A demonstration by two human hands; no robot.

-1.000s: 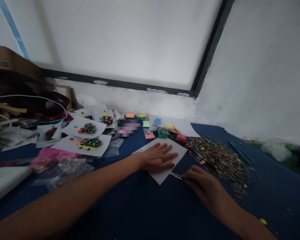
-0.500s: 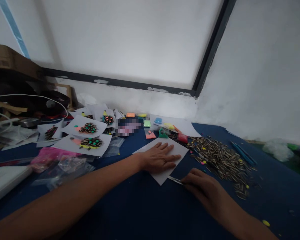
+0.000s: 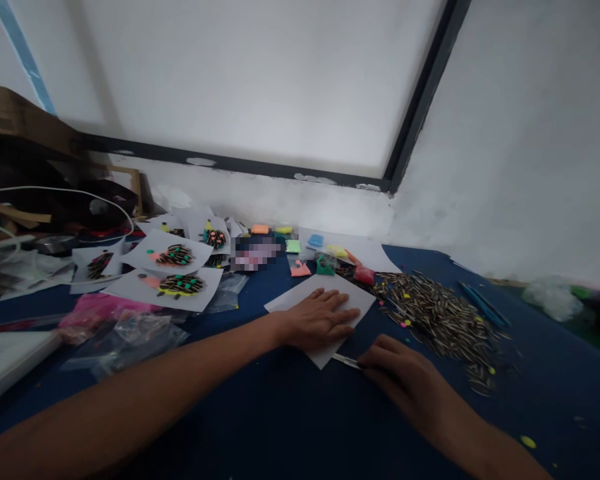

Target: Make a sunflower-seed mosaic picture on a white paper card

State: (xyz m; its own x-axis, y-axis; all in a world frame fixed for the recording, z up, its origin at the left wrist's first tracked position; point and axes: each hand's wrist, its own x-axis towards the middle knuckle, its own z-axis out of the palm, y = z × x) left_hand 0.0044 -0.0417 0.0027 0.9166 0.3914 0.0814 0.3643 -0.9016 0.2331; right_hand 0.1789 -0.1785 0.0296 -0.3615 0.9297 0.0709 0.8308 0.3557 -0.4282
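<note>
Pretty cluttered setup: big heap of striped sunflower seeds (image 3: 440, 317) sprawled just right of the work spot, with tiny yellow and pink beads mixed in, blue sticks (image 3: 483, 303) lying past it. Behind, a row of little coloured bags (image 3: 300, 257), and off to the left several finished seed pictures (image 3: 177, 270) on white sheets, plus clear plastic bags (image 3: 130, 333) and a pink one nearer the edge. White cable (image 3: 55, 200) looping over dark junk far left, cardboard box (image 3: 15, 120) above it. Nothing actually blocking the hands. Blank white paper (image 3: 330, 303) sitting mid-table, turned diamond-wise, one corner pointing back toward the near edge. Left hand (image 3: 317, 319) pressed flat on it, fingers spread and open. Right hand (image 3: 405, 377) curled closed around a thin metal tool (image 3: 346, 361), looks like tweezers, hard to say for sure; long axis running roughly left-right, tip aimed left and touching the paper's near corner. Dark blue table (image 3: 290, 427) covering, white walls, dark window frame (image 3: 420, 100) overhead in the corner.
</note>
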